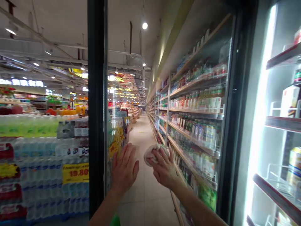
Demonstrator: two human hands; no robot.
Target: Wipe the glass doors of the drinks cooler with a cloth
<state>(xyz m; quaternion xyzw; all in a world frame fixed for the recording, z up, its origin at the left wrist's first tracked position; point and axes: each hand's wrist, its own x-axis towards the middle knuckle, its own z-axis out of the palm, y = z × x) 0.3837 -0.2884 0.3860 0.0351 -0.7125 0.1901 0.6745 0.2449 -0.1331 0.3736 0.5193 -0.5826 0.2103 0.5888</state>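
Observation:
A glass door [141, 194] with a dark frame stands swung out in front of me, and the aisle shows through or in its pane. My left hand [125, 166] lies flat toward the glass with fingers stretched out and nothing in it. To its right, my right hand [166, 168] presses a crumpled whitish cloth [150, 155] against the pane, its fingers spread over the cloth. The two hands are a short way apart, at about the same height.
On the right is a lit cooler with shelves [282, 124] of cans and cartons. The dark door frame [96, 110] runs upright at left. Beyond it are stacked packs of bottled drinks [47, 150] with a yellow price sign [75, 173]. Bottles on shelves appear in the glass.

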